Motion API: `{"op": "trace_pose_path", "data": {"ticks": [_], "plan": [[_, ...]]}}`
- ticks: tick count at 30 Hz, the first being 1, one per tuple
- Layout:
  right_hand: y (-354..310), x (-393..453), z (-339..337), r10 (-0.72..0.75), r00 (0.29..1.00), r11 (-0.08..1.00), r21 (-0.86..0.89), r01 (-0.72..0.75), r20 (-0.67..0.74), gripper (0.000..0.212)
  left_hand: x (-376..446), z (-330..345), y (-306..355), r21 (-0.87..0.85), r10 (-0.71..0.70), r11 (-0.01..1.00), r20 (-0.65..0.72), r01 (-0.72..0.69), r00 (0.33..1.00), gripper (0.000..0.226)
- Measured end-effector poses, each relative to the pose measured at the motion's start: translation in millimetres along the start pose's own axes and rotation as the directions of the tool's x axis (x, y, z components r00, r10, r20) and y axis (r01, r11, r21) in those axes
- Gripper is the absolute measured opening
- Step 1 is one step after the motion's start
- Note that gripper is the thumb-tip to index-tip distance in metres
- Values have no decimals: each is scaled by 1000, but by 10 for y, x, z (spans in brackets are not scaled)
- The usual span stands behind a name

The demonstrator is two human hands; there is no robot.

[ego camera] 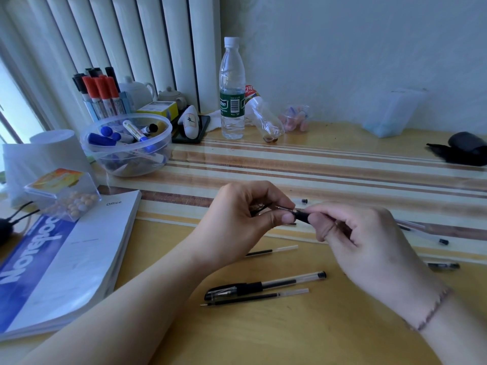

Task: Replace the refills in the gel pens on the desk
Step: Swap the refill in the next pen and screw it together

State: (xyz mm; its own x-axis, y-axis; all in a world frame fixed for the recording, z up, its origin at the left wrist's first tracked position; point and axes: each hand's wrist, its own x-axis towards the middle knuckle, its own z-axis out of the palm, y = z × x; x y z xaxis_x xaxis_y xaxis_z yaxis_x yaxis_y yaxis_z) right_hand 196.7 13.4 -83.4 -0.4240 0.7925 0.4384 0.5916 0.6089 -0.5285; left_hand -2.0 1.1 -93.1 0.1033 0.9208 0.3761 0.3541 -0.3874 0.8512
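Note:
My right hand (363, 238) grips a gel pen (301, 215) by its black grip section, the metal tip pointing left. My left hand (245, 217) pinches the pen's tip end between thumb and fingers and holds a small dark part inside the palm. On the desk near me lie a capped gel pen (263, 284) and, just in front of it, a loose refill (255, 297). Another refill (271, 250) lies under my left wrist. Pen parts (421, 233) lie to the right, partly hidden by my right hand. A small black end piece (304, 201) sits behind my hands.
A notebook (66, 259) lies at the left, with a box of pins (63, 193) on it. Behind stand a clear bowl of markers (126, 143), a marker cup (102, 96), a water bottle (232, 88) and a tipped plastic bottle (266, 117). A black pouch (463, 151) lies far right.

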Motion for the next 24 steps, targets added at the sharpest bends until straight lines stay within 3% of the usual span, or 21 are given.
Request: {"op": "trace_pose_path", "data": {"ticks": [4,7,10,12,15,20,24], "plan": [[47,-7,17,18,1000,999,39,-17,-26,9,11,-14,5,-25,-6,1000,-31,5,1000,10],[3,-9,-6,14,1000,1000,-3,-14,2,27,11,-21,5,-34,-14,999,-35,13,999,13],[17,-11,5,40,999,996,79,-41,13,20,16,-22,-9,-38,-18,999,-34,17,999,13],[37,-8,8,33,999,999,39,-32,-14,16,22,-28,-9,-34,-20,999,-34,19,999,14],[21,-20,-10,20,1000,1000,5,-20,7,34,21,-29,-6,-18,-7,1000,-36,6,999,13],[31,-15,-1,16,1000,998,53,-16,1,25,20,-21,-10,1,0,1000,-43,0,999,14],[13,-35,9,32,999,998,44,-34,31,38,-11,-3,21,41,53,998,-48,-51,997,12]]}}
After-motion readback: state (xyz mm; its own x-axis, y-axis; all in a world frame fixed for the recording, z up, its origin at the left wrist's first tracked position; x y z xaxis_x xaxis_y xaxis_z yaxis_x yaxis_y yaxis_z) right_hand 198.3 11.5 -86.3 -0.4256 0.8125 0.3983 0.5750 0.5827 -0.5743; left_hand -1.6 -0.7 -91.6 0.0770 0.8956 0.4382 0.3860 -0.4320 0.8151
